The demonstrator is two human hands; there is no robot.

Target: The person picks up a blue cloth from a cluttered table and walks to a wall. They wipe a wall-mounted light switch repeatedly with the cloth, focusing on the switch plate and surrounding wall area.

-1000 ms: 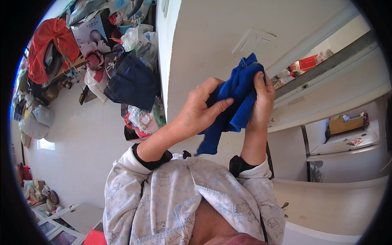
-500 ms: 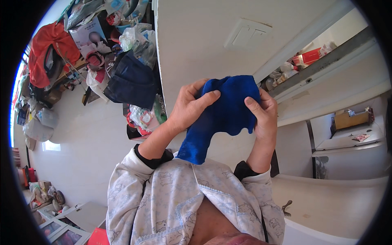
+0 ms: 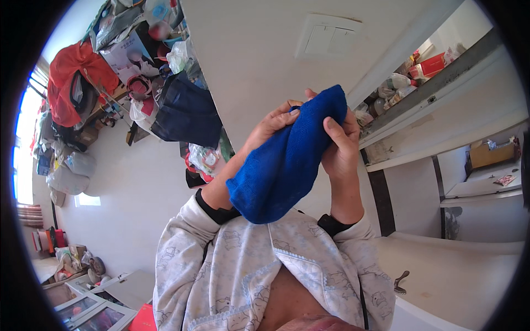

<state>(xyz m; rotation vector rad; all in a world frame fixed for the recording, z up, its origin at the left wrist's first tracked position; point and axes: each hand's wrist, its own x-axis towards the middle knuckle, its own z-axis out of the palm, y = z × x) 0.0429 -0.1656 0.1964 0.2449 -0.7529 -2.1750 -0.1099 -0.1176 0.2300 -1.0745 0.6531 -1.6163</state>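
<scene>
Between the two grips, in front of the patterned top, a blue knitted cloth is held aslant. Its upper left edge is clamped by the left hand, its right edge by the right hand. It is judged light, soft and hardly fragile, likely to sag unless taken by opposite edges. Half a second earlier it is seen spread broad, a strip hanging below the left grip; now it is bunched into a long, rounded shape. Beyond the grips, a white switch plate is set in the wall.
</scene>
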